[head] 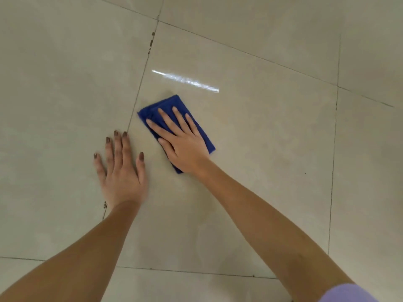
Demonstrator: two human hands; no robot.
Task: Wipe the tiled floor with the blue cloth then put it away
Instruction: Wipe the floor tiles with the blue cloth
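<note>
Tiled floor fills the view, wiping judged mid-course with putting away still left: left hand braced flat just left of the folded blue cloth, right hand pressing it down, fingers spread, not clenched.

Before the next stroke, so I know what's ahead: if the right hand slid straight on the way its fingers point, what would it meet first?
Only bare floor. The right hand, flat on the cloth, points up-left; the grout line lies in that direction, nothing standing.
</note>
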